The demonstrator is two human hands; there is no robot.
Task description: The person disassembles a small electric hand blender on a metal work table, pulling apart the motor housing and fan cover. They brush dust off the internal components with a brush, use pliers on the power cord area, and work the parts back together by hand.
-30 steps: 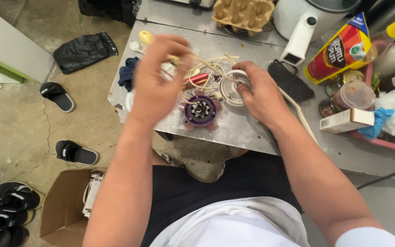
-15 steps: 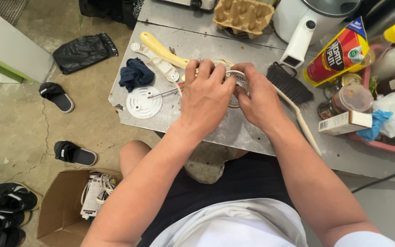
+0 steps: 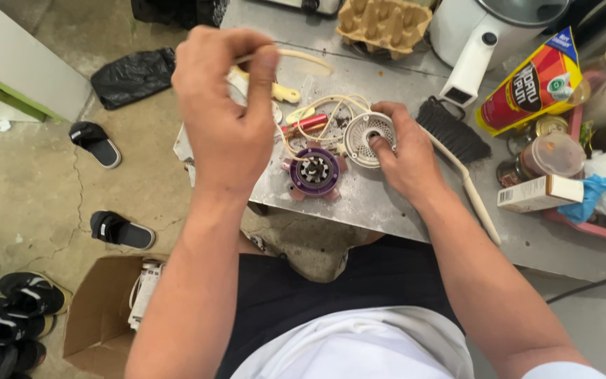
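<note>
My left hand (image 3: 227, 116) is raised above the metal table (image 3: 373, 200), pinching a thin cream-coloured ring (image 3: 303, 60) between thumb and fingers. My right hand (image 3: 402, 151) rests on the table and grips a white round perforated disc (image 3: 365, 137), one finger in its central hole. Just left of that disc sits a purple round part with a metal toothed centre (image 3: 315, 172). A red cylinder (image 3: 306, 124) and cream wires (image 3: 327, 109) lie behind it. My left hand hides the table's left end.
A black brush with a cream handle (image 3: 457, 140) lies right of my right hand. An egg carton (image 3: 384, 21), a white appliance (image 3: 485, 35), a red-yellow pouch (image 3: 531, 84), jars and a small box (image 3: 538, 193) crowd the back right. Sandals (image 3: 117, 228) and a cardboard box (image 3: 110, 316) lie on the floor.
My left hand has lifted up and to the left, away from the disc, carrying the cream ring. The purple part is uncovered again. My right hand stays on the white disc.
</note>
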